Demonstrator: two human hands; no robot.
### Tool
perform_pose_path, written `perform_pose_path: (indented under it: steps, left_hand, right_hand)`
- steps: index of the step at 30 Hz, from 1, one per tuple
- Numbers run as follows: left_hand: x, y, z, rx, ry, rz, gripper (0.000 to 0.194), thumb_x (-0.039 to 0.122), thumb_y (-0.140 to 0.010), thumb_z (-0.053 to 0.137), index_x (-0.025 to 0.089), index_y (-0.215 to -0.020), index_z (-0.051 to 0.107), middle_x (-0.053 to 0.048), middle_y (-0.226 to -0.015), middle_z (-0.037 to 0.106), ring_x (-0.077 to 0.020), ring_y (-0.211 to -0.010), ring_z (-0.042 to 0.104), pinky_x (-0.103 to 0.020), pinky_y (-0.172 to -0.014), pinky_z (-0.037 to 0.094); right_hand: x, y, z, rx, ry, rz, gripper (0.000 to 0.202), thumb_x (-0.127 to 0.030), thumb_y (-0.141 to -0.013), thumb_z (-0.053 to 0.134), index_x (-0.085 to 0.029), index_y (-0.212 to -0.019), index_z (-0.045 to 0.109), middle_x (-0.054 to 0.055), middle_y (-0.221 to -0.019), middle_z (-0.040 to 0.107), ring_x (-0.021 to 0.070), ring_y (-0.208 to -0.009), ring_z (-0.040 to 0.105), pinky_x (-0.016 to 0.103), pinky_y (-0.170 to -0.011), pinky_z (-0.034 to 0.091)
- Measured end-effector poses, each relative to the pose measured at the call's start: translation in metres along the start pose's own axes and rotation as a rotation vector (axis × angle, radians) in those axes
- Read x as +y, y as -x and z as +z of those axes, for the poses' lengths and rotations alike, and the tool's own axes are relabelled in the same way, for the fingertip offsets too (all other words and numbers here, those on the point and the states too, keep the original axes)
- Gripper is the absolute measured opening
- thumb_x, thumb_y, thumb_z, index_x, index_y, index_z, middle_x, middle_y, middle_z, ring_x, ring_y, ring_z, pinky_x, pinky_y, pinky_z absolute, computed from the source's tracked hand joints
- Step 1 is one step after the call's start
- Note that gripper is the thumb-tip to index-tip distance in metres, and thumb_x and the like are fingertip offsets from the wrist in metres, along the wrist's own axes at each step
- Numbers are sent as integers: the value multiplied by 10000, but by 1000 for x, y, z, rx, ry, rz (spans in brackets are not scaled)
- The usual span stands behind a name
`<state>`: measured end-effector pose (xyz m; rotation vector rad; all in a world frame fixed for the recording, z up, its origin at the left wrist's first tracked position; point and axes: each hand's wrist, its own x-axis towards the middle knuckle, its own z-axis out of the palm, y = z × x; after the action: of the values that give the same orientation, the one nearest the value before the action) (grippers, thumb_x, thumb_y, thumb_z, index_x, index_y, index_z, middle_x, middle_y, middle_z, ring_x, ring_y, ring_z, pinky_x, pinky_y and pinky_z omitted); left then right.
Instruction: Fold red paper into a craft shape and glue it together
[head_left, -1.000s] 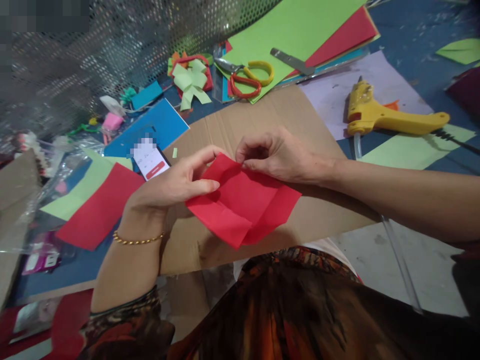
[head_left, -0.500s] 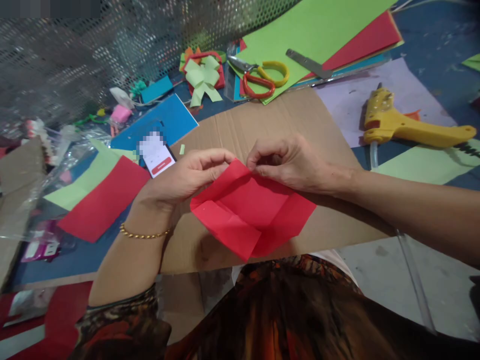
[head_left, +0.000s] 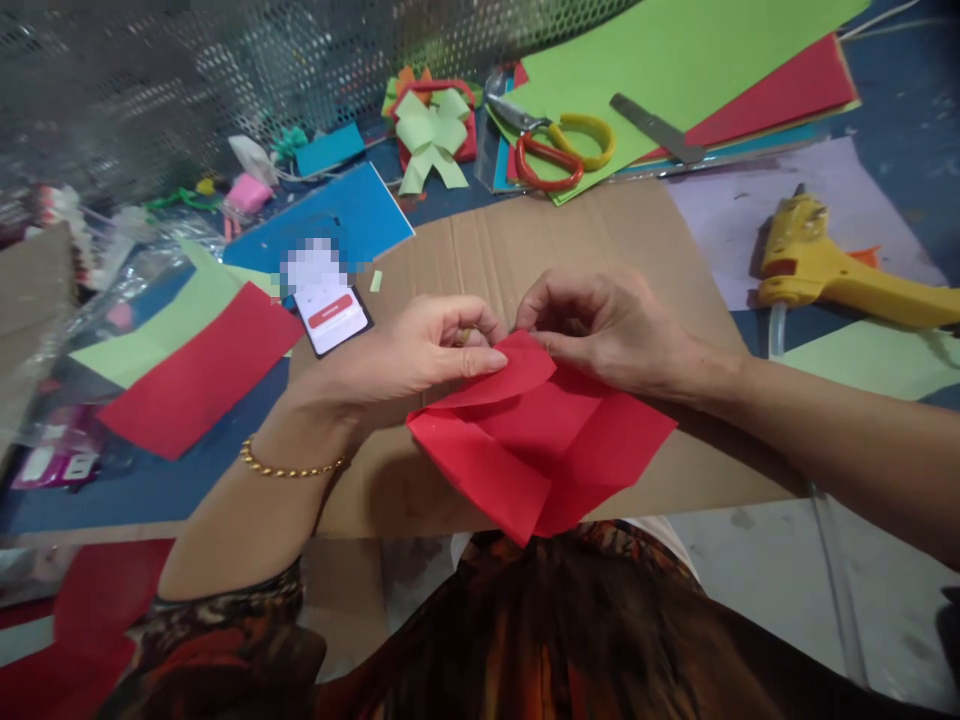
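Note:
A piece of red paper [head_left: 540,440] with folded-in flaps is held up above a brown cardboard sheet [head_left: 480,240]. My left hand [head_left: 435,345] grips its far edge, thumb lying on a flap and fingers behind it. Just to the right, my right hand [head_left: 607,325] pinches the same far edge between thumb and fingers. The two hands are close together, fingertips nearly meeting. The fingers behind the paper are partly hidden. The near flaps of the red paper hang loose toward my lap.
Behind the hands lie scissors [head_left: 551,160], a metal blade [head_left: 656,128], green paper sheets [head_left: 697,60] and a pale green paper bow [head_left: 433,135]. A yellow glue gun [head_left: 832,265] rests at right. A phone [head_left: 334,315] and a red paper strip [head_left: 202,370] are at left.
The far corner of the red paper now folds over toward me, with my left thumb on top of it. My view has shifted slightly, and both hands sit a little further right.

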<state>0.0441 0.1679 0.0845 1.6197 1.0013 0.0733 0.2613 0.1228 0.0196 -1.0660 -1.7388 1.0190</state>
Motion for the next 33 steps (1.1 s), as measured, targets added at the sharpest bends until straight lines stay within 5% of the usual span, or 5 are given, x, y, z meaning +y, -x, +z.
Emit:
perform_pose_path:
  steps: [12, 26, 33]
  left_hand:
    - [0, 1, -2, -59, -60, 30, 134, 275, -867, 739, 166, -820, 676, 9, -689, 623, -72, -553, 502, -179, -457, 301]
    - [1, 4, -7, -114, -129, 104, 159, 311, -866, 698, 184, -917, 779, 13, -760, 681, -90, -622, 556, -185, -521, 373]
    - [1, 6, -5, -61, -85, 70, 114, 252, -856, 692, 205, -959, 678, 34, -680, 652, -88, -557, 536, -181, -483, 359]
  right_hand:
    - [-10, 4, -3, 5, 19, -1, 92, -186, -895, 679, -218, -864, 760, -12, -783, 720, 103, -642, 552, 264, -586, 428]
    - [-10, 7, -4, -49, -10, -114, 194, -79, -884, 631, -215, -805, 745, 20, -854, 743, 134, -801, 688, 281, -734, 525]
    - [-10, 7, -3, -59, 45, -138, 203, -127, -911, 629, -254, -791, 733, 25, -847, 751, 169, -824, 709, 318, -764, 568]
